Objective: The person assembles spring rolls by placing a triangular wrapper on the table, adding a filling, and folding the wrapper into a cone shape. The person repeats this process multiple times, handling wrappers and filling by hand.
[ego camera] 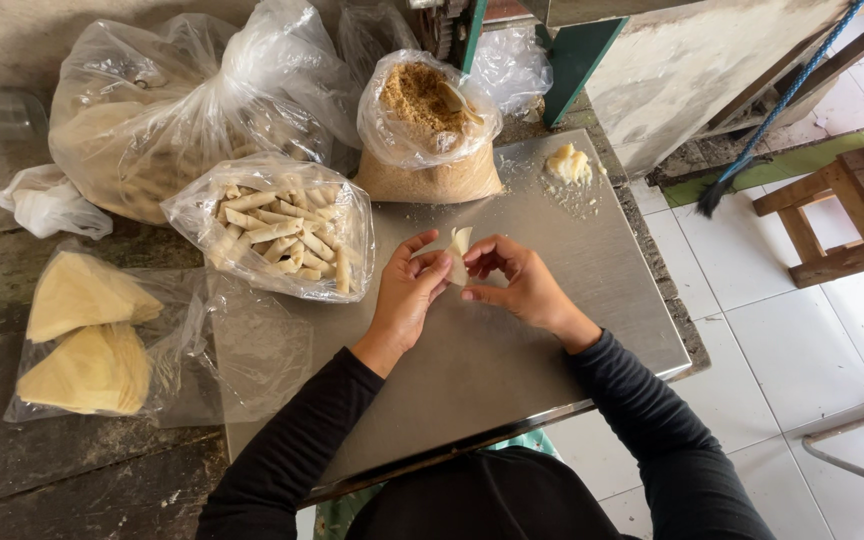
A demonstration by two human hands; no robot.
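My left hand [407, 295] and my right hand [522, 285] meet above the steel tray [592, 290], and both pinch one small pale pastry wrapper [460, 245] that is folded between the fingertips. The wrapper stands up between the thumbs. Just left of my left hand lies an open clear bag of rolled pastry sticks [277, 235]. A small lump of pale filling [569, 163] sits on the tray's far right corner, with crumbs around it.
A bag of brown crumbs [430, 130] stands behind the tray, and a large bag of rolls [167, 115] at back left. Triangular stacks of folded wrappers in plastic [87, 340] lie on the left. A wooden stool [842, 215] and a broom [742, 170] are on the tiled floor at right.
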